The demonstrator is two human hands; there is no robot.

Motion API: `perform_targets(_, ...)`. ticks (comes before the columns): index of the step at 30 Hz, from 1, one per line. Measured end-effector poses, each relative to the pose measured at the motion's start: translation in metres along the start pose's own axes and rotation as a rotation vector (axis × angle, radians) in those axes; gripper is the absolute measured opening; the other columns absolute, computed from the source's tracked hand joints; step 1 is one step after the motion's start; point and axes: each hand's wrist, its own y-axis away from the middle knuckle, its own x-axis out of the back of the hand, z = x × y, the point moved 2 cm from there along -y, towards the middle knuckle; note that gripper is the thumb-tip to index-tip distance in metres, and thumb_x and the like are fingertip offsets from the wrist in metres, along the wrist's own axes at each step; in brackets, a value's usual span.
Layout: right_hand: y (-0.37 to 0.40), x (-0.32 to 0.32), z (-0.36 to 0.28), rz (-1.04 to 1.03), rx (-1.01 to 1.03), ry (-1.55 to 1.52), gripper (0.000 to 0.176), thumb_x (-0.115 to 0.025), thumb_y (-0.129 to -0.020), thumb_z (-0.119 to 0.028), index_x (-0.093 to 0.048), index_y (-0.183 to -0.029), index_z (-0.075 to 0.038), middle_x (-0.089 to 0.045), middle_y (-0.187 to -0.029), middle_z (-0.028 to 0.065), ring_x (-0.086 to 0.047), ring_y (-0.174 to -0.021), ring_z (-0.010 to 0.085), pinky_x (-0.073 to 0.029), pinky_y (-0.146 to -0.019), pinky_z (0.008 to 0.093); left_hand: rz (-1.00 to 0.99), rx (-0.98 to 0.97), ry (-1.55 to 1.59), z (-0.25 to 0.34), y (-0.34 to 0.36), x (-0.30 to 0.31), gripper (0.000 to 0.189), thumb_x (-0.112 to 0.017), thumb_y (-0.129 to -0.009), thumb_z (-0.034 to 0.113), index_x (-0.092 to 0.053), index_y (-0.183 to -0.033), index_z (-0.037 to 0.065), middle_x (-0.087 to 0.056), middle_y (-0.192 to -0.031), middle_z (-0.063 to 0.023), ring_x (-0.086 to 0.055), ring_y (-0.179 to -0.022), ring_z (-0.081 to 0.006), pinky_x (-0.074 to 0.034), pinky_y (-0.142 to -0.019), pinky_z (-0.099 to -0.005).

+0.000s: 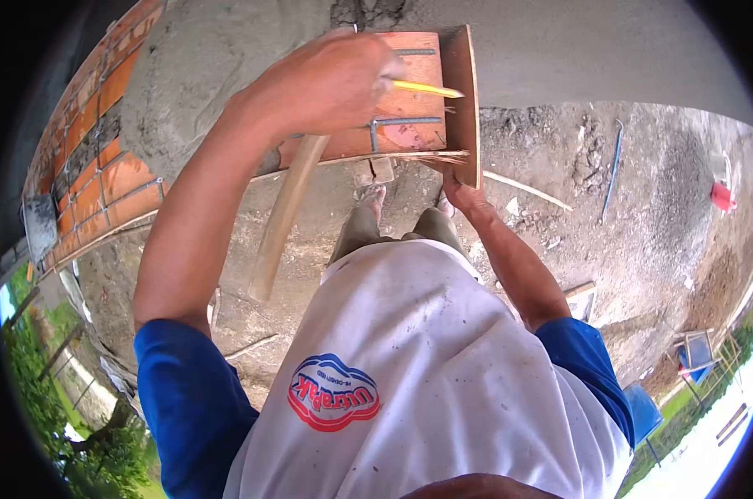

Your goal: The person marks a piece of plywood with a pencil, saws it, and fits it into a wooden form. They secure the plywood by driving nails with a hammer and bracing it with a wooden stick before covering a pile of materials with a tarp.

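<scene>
My left hand [364,76], smeared by motion, is closed around a thin yellow stick like a pencil [427,87]. The stick's tip points right, toward an upright wooden board [471,104]. My right hand [463,194] grips the near lower end of that board, its fingers partly hidden beneath. Beside the board lie reddish clay blocks [426,106] with thin steel bars [405,121] across them. A splintered wooden strip [409,155] runs along their near edge and meets the board.
Wet grey concrete [189,79] spreads at the upper left, beside more blocks with bars [106,187]. A wooden post [286,220] slants below my left forearm. My feet [375,200] stand on rough ground. A blue rod [613,170] and a red object [722,196] lie at the right.
</scene>
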Motion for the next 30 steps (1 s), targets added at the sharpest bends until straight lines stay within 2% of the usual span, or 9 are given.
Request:
perform_targets(1,0.0,-0.004,-0.001,0.011,0.013,0.002,0.017,-0.058,-0.087,-0.011,-0.066,-0.102,-0.006,-0.069,-0.097,0.0188,-0.068,-0.093,0.0319,-0.054,-0.075,0.041,-0.033,0.08,-0.068,-0.002,-0.008,-0.014,0.024,-0.053,-0.082,0.004,-0.07,-0.098,0.004,-0.066,-0.088,-0.0202,-0.063,-0.079,-0.0368,-0.049,-0.075,-0.0453)
perform_targets(2,-0.006,-0.006,-0.004,0.105,0.178,0.05,0.016,-0.055,-0.088,-0.016,-0.063,-0.081,-0.004,-0.065,-0.078,0.0205,-0.064,-0.077,0.0398,-0.049,-0.06,0.0472,-0.061,0.167,-0.141,-0.004,-0.014,-0.024,0.021,-0.053,-0.08,0.003,-0.069,-0.094,0.002,-0.066,-0.089,-0.0215,-0.064,-0.08,-0.0379,-0.05,-0.076,-0.0456)
perform_targets(11,-0.005,-0.005,-0.003,-0.006,0.032,0.107,0.022,-0.054,-0.083,-0.012,-0.059,-0.104,-0.007,-0.064,-0.083,0.0232,-0.061,-0.082,0.045,-0.05,-0.066,0.0518,-0.327,0.075,-0.061,0.023,-0.086,-0.103,0.019,-0.059,-0.076,0.006,-0.068,-0.088,-0.005,-0.067,-0.095,-0.0257,-0.066,-0.09,-0.041,-0.055,-0.075,-0.0451)
perform_targets(12,-0.003,-0.004,-0.003,-0.087,-0.035,0.089,0.037,-0.054,-0.082,-0.009,-0.054,-0.119,-0.009,-0.065,-0.085,0.0241,-0.061,-0.082,0.0463,-0.05,-0.067,0.0523,-0.369,0.086,-0.055,0.027,-0.091,-0.107,0.019,-0.059,-0.076,0.006,-0.069,-0.088,-0.005,-0.067,-0.094,-0.0257,-0.066,-0.09,-0.0408,-0.055,-0.076,-0.0449)
perform_targets(15,-0.005,-0.004,-0.007,-0.081,0.023,0.135,0.057,-0.054,-0.081,-0.007,-0.042,-0.136,-0.012,-0.065,-0.089,0.0241,-0.061,-0.083,0.0468,-0.05,-0.07,0.0532,-0.452,0.119,-0.059,0.028,-0.109,-0.112,0.021,-0.06,-0.075,0.007,-0.07,-0.089,-0.004,-0.067,-0.094,-0.0259,-0.067,-0.092,-0.04,-0.055,-0.076,-0.0442)
perform_targets(19,-0.003,-0.005,-0.003,-0.155,-0.025,0.138,0.076,-0.056,-0.079,-0.005,-0.025,-0.148,-0.016,-0.065,-0.1,0.0243,-0.062,-0.085,0.0462,-0.049,-0.073,0.053,-0.512,0.192,-0.023,0.026,-0.114,-0.118,0.024,-0.061,-0.073,0.008,-0.07,-0.091,-0.004,-0.067,-0.095,-0.0259,-0.067,-0.093,-0.0391,-0.055,-0.077,-0.0434)
perform_targets(26,-0.003,-0.007,0.001,-0.126,0.046,0.137,0.081,-0.055,-0.077,-0.002,-0.022,-0.149,-0.014,-0.065,-0.103,0.0229,-0.063,-0.086,0.0443,-0.05,-0.074,0.0504,-0.539,0.309,0.117,0.017,-0.101,-0.124,0.023,-0.058,-0.074,0.009,-0.068,-0.088,-0.007,-0.064,-0.092,-0.0303,-0.065,-0.092,-0.041,-0.051,-0.081,-0.046)
perform_targets(29,-0.005,-0.007,0.002,-0.083,0.109,0.089,0.081,-0.055,-0.077,-0.003,-0.022,-0.15,-0.014,-0.065,-0.098,0.0228,-0.063,-0.083,0.044,-0.05,-0.07,0.0502,-0.564,0.179,0.093,0.012,-0.099,-0.133,0.023,-0.057,-0.077,0.012,-0.069,-0.087,-0.004,-0.065,-0.09,-0.0292,-0.066,-0.09,-0.0395,-0.051,-0.08,-0.0461)
perform_targets(30,-0.004,-0.007,0.003,-0.075,0.099,0.084,0.069,-0.056,-0.077,-0.003,-0.029,-0.141,-0.013,-0.065,-0.096,0.0219,-0.064,-0.083,0.0428,-0.051,-0.07,0.0489,-0.545,0.18,0.109,0.008,-0.097,-0.137,0.022,-0.056,-0.078,0.013,-0.069,-0.087,-0.003,-0.065,-0.089,-0.0285,-0.066,-0.087,-0.0392,-0.051,-0.079,-0.046)
